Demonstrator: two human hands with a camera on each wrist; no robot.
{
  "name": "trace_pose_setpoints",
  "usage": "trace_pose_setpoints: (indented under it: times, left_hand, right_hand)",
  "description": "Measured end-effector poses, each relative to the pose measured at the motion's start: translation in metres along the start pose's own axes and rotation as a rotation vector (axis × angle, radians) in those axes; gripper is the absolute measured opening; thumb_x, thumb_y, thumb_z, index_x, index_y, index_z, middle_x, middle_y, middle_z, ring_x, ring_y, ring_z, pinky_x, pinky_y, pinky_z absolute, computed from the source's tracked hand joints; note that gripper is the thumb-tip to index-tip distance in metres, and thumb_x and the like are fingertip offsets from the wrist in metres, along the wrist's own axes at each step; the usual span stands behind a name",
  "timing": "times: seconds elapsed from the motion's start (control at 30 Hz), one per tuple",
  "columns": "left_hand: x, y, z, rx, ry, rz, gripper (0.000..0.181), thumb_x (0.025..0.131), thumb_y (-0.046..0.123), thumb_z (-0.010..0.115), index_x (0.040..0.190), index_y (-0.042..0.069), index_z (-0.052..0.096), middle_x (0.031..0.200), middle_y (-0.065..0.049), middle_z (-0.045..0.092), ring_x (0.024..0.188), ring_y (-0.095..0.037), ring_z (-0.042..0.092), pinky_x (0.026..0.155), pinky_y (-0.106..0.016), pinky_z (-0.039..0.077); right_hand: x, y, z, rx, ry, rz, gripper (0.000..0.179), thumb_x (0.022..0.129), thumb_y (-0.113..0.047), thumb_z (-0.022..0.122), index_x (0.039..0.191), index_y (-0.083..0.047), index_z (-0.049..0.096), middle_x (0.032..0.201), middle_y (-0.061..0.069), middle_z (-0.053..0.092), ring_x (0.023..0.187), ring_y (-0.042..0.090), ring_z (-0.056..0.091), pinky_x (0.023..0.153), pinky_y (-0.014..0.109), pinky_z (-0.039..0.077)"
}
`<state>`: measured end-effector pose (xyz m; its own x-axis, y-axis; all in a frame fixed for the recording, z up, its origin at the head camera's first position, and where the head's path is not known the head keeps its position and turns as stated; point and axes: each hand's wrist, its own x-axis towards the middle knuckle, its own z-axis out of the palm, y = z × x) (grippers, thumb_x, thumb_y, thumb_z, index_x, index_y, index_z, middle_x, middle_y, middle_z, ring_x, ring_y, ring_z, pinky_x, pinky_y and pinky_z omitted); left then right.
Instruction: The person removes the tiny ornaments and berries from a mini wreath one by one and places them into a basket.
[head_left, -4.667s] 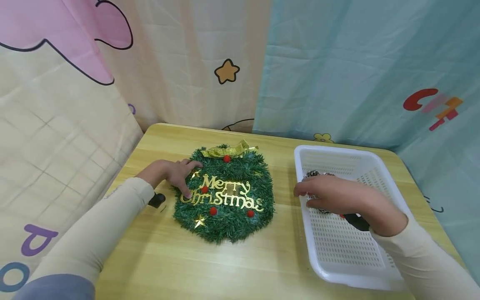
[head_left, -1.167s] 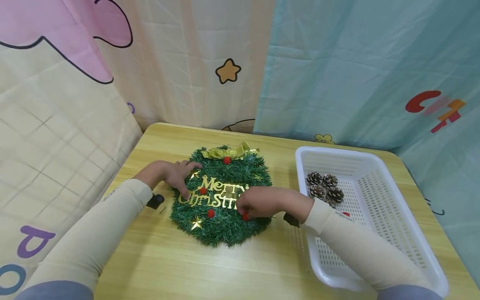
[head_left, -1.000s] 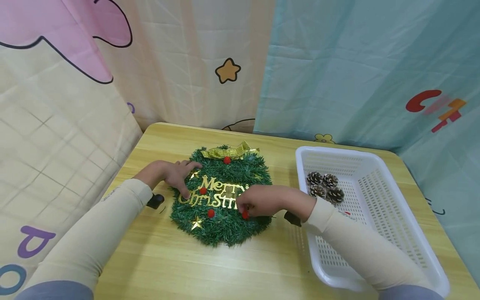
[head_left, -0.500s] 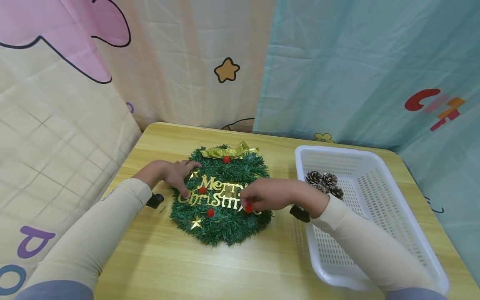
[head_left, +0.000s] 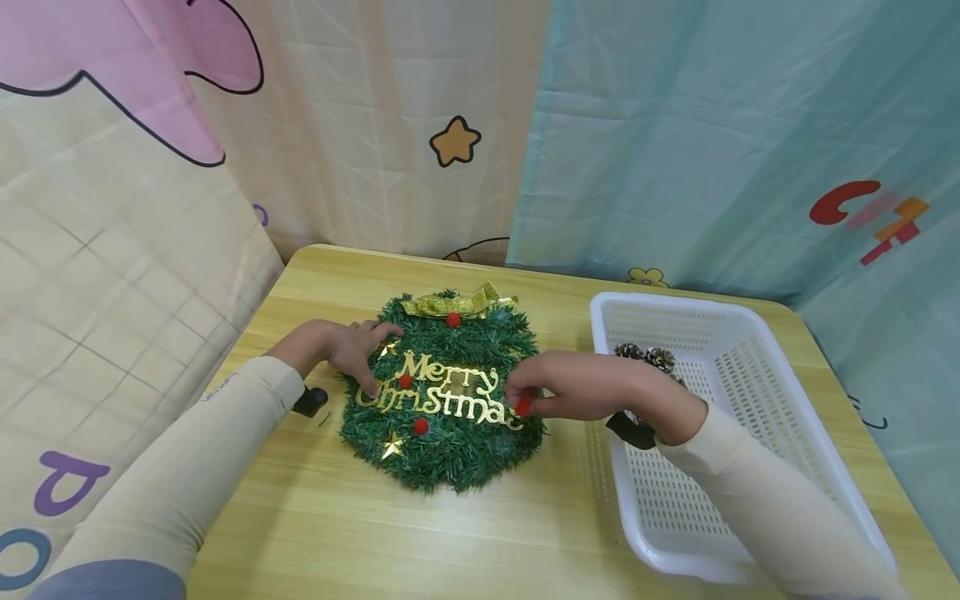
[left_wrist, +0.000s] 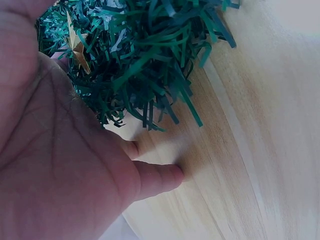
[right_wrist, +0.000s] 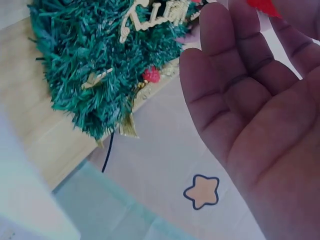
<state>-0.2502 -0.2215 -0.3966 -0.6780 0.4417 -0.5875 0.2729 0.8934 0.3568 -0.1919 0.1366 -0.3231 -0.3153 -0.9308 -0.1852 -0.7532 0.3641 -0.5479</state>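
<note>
A green tinsel wreath (head_left: pixel 442 454) with a gold "Merry Christmas" sign (head_left: pixel 457 400) lies on the table. Gold stars, a gold ribbon bow (head_left: pixel 461 302) and red pom-poms (head_left: pixel 422 426) decorate it. My left hand (head_left: pixel 352 350) rests on the wreath's left side with fingers spread; in the left wrist view two fingertips reach the wood beside the tinsel. Over the wreath's right edge, my right hand (head_left: pixel 577 385) pinches a red pom-pom (head_left: pixel 522 406) between thumb and fingers. That pom-pom (right_wrist: pixel 262 6) shows only partly at the top of the right wrist view.
A white plastic basket (head_left: pixel 626 521) stands to the right, under my right forearm. Several frosted pine cones (head_left: pixel 660 359) lie inside it, partly hidden by the hand and wrist. Printed curtains (head_left: pixel 637 150) hang behind the wooden table (head_left: pixel 450 550).
My right hand came from over the basket to the wreath's lower right, took hold of the red pom-pom there, and has drawn it up and rightward. My left hand stays put.
</note>
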Motion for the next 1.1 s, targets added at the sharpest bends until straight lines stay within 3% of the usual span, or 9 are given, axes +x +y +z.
trace_pose_setpoints:
  times: [0.43, 0.8, 1.0, 1.1]
  left_hand:
    - [0.001, 0.002, 0.0, 0.011, -0.003, -0.005, 0.112, 0.078, 0.038, 0.084, 0.159, 0.014, 0.01, 0.158, -0.032, 0.007, 0.14, -0.061, 0.005, 0.107, -0.073, 0.021]
    - [0.001, 0.0, 0.001, 0.011, -0.001, 0.001, 0.112, 0.079, 0.039, 0.084, 0.159, 0.014, 0.009, 0.158, -0.032, 0.009, 0.141, -0.06, 0.005, 0.106, -0.072, 0.022]
    - [0.0, 0.0, 0.001, 0.011, -0.003, -0.003, 0.113, 0.079, 0.038, 0.084, 0.159, 0.014, 0.009, 0.158, -0.032, 0.009, 0.141, -0.06, 0.005, 0.106, -0.073, 0.022]
    - [-0.001, 0.0, 0.0, 0.011, -0.005, -0.008, 0.113, 0.079, 0.037, 0.084, 0.159, 0.014, 0.008, 0.158, -0.032, 0.008, 0.141, -0.06, 0.005, 0.106, -0.073, 0.022]
  right_hand:
    - [-0.061, 0.003, 0.007, -0.044, 0.163, 0.048, 0.023, 0.097, -0.002, 0.06, 0.105, -0.023, 0.063, 0.101, -0.014, 0.06, 0.091, 0.005, 0.056, 0.08, 0.029, 0.051]
    - [-0.091, 0.009, 0.005, -0.096, 0.194, 0.16, 0.027, 0.093, -0.003, 0.065, 0.105, -0.027, 0.064, 0.099, -0.016, 0.061, 0.089, 0.003, 0.056, 0.08, 0.029, 0.053]
    - [-0.109, 0.016, 0.006, -0.06, 0.209, 0.243, 0.025, 0.093, -0.001, 0.064, 0.104, -0.023, 0.064, 0.097, -0.016, 0.059, 0.086, 0.005, 0.055, 0.076, 0.029, 0.052]
    - [-0.118, 0.021, 0.008, -0.006, 0.204, 0.297, 0.025, 0.094, 0.0, 0.063, 0.103, -0.023, 0.063, 0.095, -0.013, 0.059, 0.077, 0.005, 0.056, 0.068, 0.027, 0.052]
